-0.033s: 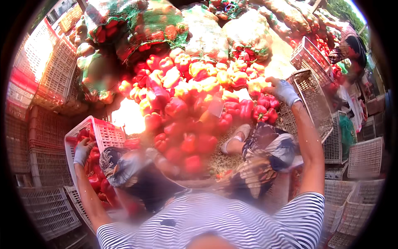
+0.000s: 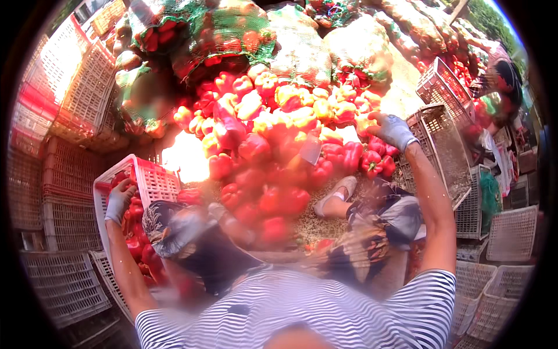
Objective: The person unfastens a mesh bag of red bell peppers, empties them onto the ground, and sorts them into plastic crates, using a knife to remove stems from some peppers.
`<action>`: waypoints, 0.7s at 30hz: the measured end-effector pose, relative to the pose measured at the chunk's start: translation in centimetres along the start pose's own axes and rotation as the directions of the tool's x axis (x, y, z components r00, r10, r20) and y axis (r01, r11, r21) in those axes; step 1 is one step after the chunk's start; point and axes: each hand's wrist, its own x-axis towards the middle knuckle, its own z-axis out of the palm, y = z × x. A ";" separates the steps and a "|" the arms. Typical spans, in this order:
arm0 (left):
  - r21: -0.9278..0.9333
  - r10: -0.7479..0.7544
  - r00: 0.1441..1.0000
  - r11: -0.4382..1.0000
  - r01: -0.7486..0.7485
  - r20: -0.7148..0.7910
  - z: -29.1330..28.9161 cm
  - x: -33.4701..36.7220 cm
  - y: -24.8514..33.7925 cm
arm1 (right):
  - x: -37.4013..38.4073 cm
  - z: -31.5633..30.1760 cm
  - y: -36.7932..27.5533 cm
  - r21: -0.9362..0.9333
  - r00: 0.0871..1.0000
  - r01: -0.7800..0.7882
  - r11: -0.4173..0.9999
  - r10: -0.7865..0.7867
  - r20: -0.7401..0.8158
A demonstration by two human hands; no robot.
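Stacked plastic crates [image 2: 72, 224] and bulging mesh sacks [image 2: 293, 49] ring a sunlit work area where a heap of red and yellow bell peppers [image 2: 254, 148] lies on the ground before a person in a striped shirt [image 2: 279, 308]. The gloved left hand [image 2: 119, 202] reaches over a pink-and-white crate [image 2: 156, 181] of red peppers [image 2: 135, 247], its fingers bent at the topmost ones, though whether they are clamped on any cannot be told. The gloved right hand [image 2: 396, 132] hovers at the heap's right edge, thumb and fingers apart, near a tilted crate [image 2: 450, 145].
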 end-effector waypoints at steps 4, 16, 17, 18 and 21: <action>-0.147 0.135 0.979 0.983 -0.113 0.152 6.7 -2.3 14.1 | 7.6 7.4 -6.8 0.007 0.970 0.210 0.978 -0.209 0.126; -0.310 -0.247 0.968 0.925 0.219 -0.052 33.1 15.8 12.4 | 6.8 17.2 -21.9 0.452 0.914 0.362 0.815 -0.406 -0.001; -0.337 -0.230 0.972 0.919 0.205 -0.037 35.0 14.9 14.2 | 7.5 18.3 -21.3 0.459 0.921 0.377 0.804 -0.377 -0.097; -0.366 -0.221 0.974 0.912 0.187 -0.054 34.9 13.5 15.9 | 7.8 18.3 -22.1 0.469 0.907 0.421 0.777 -0.370 -0.202; -0.560 -0.163 0.984 0.823 0.092 -0.077 35.7 15.1 12.1 | 11.1 17.4 -26.1 0.623 0.932 0.361 0.694 -0.280 -0.228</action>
